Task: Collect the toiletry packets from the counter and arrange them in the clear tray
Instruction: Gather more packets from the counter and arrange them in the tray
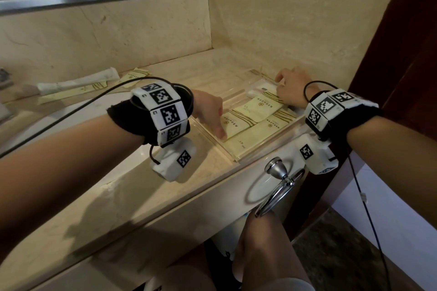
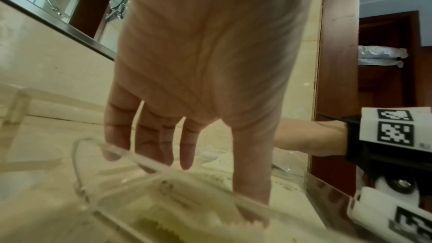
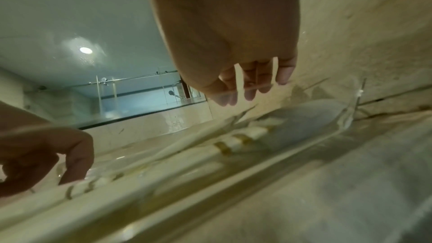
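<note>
Both hands, left (image 1: 209,114) and right (image 1: 292,87), fingers straight, apart, over clear tray (image 1: 238,157) packets (image 1: 257,111).

— What's under her right hand (image 3: 233,30) there?

— The clear tray (image 3: 348,115). Her fingers (image 3: 284,73) hang fairly straight, the tips at its far rim. Whether they actually touch it, I can't tell.

— And inside the tray?

— Pale packets (image 3: 243,136) with gold stripes, lying flat just below her fingertips, stretching toward her wrist. It's blurry.

— The other hand?

— Her left hand (image 3: 42,158) is off to the side, thumb tip down on a striped packet (image 3: 93,184). Beyond her fingers is a mirror (image 3: 81,53).
</note>
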`<act>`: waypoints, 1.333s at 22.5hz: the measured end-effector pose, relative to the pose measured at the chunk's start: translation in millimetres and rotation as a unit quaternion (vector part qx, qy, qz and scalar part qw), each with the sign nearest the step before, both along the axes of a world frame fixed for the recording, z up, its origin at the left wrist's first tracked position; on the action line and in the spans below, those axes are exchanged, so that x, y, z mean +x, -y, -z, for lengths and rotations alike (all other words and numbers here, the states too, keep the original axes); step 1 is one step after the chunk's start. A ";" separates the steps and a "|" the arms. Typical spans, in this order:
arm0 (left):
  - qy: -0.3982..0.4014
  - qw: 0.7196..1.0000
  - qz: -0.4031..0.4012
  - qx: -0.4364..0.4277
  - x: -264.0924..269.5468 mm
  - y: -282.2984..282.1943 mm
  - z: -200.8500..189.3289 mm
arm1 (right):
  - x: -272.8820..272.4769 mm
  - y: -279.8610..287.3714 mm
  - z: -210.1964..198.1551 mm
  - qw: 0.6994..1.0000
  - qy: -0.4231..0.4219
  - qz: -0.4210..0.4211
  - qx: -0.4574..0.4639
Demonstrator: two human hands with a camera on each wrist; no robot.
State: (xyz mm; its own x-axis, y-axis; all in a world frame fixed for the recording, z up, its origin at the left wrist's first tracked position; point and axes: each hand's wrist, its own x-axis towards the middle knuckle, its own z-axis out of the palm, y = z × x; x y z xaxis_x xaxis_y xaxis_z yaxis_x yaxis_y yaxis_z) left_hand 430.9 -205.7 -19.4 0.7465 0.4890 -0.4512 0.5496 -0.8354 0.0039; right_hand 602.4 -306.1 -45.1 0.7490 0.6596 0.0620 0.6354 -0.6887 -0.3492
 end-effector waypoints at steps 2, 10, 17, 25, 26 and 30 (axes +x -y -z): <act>0.008 1.000 -0.011 -0.022 1.7 -2.3 -3.5 | -2.8 -1.1 -1.6 0.999 0.008 -0.001 0.031; 0.199 0.977 -0.035 -0.071 2.3 -9.3 -23.3 | -29.8 -3.5 -51.0 0.966 -0.104 0.013 0.238; 0.335 0.933 -0.101 -0.091 -33.2 -25.0 -39.3 | -77.9 -35.1 -58.0 0.969 -0.130 -0.085 0.191; 0.375 0.906 -0.192 -0.051 -113.3 -53.2 -37.9 | -163.2 -88.7 -63.3 0.951 -0.180 -0.197 0.158; 0.373 0.904 -0.202 -0.044 -124.3 -56.2 -37.3 | -173.8 -93.8 -63.3 0.948 -0.183 -0.209 0.153; 0.383 0.890 -0.246 -0.019 -172.8 -65.1 -36.6 | -217.7 -111.7 -60.5 0.935 -0.199 -0.259 0.135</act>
State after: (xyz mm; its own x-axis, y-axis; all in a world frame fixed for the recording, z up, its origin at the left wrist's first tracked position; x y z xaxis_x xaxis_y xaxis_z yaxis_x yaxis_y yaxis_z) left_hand 258.1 -140.6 17.2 0.5409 0.8377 0.0755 0.6730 -0.4849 0.5585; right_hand 384.7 -194.5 15.4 0.3320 0.9412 0.0630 0.6421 -0.1765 -0.7460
